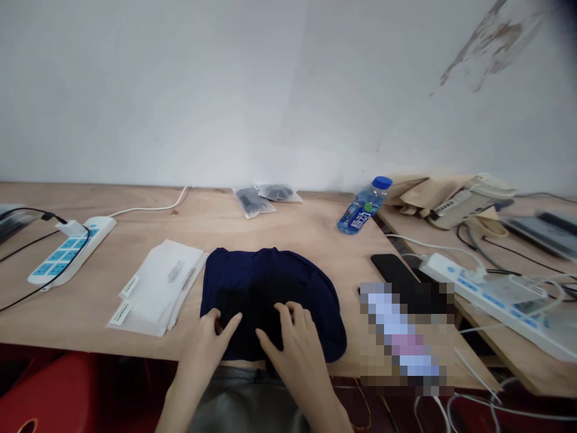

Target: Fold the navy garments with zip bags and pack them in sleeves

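1. A red chair (45,391) is standing below the worktop's front-left corner, and a blue-and-white power strip (70,249) is lying near the worktop's left edge, with a black cable and a white cable (153,209) running from it.
2. A stack of white paper packets (155,288) is lying near the front edge, just beside the garment.
3. Two clear bags of dark items (255,198) are resting against the worktop's back edge.
4. A navy cloth garment (270,282) is lying bunched at the middle of the front edge.
5. The left hand (202,355) is resting on the garment's front-left part, its grip spread partly open; I cannot tell whether it is pinching cloth.
6. The right hand (297,355) is resting on the garment's front-right part, its fingers (288,313) curving down; whether its grip is holding cloth is also unclear.
7. A water bottle (364,205) is lying near the back-right corner.
8. A black smartphone (392,269) is lying near the right edge, and a pixelated object (403,337) is covering the front-right area.
9. Kraft paper bags (428,192) and a second power strip (491,294) are sitting on a separate board to the right.
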`<state>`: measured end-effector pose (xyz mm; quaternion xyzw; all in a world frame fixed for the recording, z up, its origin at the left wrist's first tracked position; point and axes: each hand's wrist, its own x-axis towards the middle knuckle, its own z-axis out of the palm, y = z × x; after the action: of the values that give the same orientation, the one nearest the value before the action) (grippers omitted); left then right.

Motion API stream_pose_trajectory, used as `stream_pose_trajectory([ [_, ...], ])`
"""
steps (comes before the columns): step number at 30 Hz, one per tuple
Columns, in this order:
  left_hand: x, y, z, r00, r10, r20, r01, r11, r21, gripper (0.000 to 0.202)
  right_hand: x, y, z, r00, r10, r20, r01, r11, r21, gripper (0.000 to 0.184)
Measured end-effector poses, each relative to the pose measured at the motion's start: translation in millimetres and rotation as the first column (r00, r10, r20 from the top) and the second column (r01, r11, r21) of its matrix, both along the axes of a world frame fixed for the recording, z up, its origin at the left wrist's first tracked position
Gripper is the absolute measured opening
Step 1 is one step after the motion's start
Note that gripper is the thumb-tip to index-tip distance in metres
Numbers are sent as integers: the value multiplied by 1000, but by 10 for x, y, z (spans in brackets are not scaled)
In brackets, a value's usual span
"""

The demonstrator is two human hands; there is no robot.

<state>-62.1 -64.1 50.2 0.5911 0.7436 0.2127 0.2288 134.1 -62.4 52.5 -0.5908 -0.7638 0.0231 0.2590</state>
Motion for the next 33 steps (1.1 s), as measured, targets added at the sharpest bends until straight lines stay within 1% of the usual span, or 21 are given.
stream_pose_trajectory([
  [2, 57, 25, -63, 1000, 5, -6, -4, 993, 117, 41, -81, 13, -87, 998, -12, 60, 15, 999, -48, 28],
  [4, 55, 64, -55, 1000, 17, -9, -15, 981, 196, 38, -89, 48, -111, 999, 7, 38, -3, 994, -108, 16],
  [6, -7, 117, 15, 999, 41, 3, -41, 975, 220, 35, -5, 101, -46, 994, 31, -101, -47, 987, -156, 16],
  [8, -120, 180, 92, 993, 97, 68, -110, 968, 228, 33, 171, 173, 65, 946, -4, -323, -59, 981, -183, 15],
  [10, -261, 246, 123, 962, 168, 213, -215, 951, 221, 34, 418, 253, 151, 837, -130, -531, 8, 974, -225, 19],
  [11, -331, 276, 115, 932, 199, 304, -267, 942, 201, 36, 555, 290, 168, 771, -207, -602, 58, 964, -258, 24],
  [12, -396, 300, 92, 892, 220, 395, -307, 936, 172, 39, 692, 321, 164, 715, -283, -639, 104, 947, -303, 28],
  [13, -450, 316, 60, 849, 230, 476, -331, 934, 138, 45, 822, 342, 143, 685, -354, -637, 154, 925, -348, 31],
  [15, -525, 316, -14, 779, 218, 587, -326, 942, 82, 58, 1039, 351, 71, 675, -485, -556, 265, 863, -431, 35],
  [16, -546, 298, -48, 760, 192, 620, -300, 951, 72, 64, 1118, 337, 34, 686, -520, -509, 302, 839, -452, 37],
  [17, -560, 267, -74, 751, 152, 642, -263, 962, 80, 67, 1176, 313, 4, 706, -527, -472, 317, 832, -455, 38],
  [18, -569, 226, -93, 751, 98, 653, -213, 972, 99, 67, 1213, 282, -15, 742, -498, -449, 304, 846, -437, 40],
  [19, -577, 177, -103, 757, 36, 653, -155, 980, 126, 66, 1231, 248, -23, 792, -429, -434, 258, 880, -400, 42],
  [21, -594, 73, -104, 779, -87, 621, -34, 983, 180, 63, 1224, 185, -19, 893, -225, -389, 113, 950, -290, 47],
  [23, -615, -13, -91, 814, -170, 556, 63, 976, 207, 64, 1183, 152, -18, 951, -43, -305, -18, 980, -196, 49],
  [24, -626, -42, -84, 837, -190, 512, 89, 972, 215, 65, 1158, 152, -29, 965, 14, -263, -59, 985, -165, 50],
  [26, -646, -64, -76, 898, -197, 393, 107, 965, 241, 63, 1116, 180, -78, 980, 57, -189, -83, 988, -131, 48],
  [28, -664, -50, -76, 952, -194, 238, 121, 949, 290, 55, 1090, 227, -137, 987, 61, -151, -79, 990, -113, 41],
  [30, -686, -20, -78, 974, -197, 111, 149, 929, 339, 43, 1081, 265, -162, 986, 51, -157, -66, 993, -97, 31],
  [31, -699, -6, -75, 977, -200, 72, 162, 920, 356, 38, 1082, 274, -151, 984, 47, -175, -63, 994, -88, 27],
  [33, -731, 13, -42, 979, -202, 37, 173, 910, 377, 31, 1090, 269, -74, 973, 46, -226, -64, 995, -73, 22],
])
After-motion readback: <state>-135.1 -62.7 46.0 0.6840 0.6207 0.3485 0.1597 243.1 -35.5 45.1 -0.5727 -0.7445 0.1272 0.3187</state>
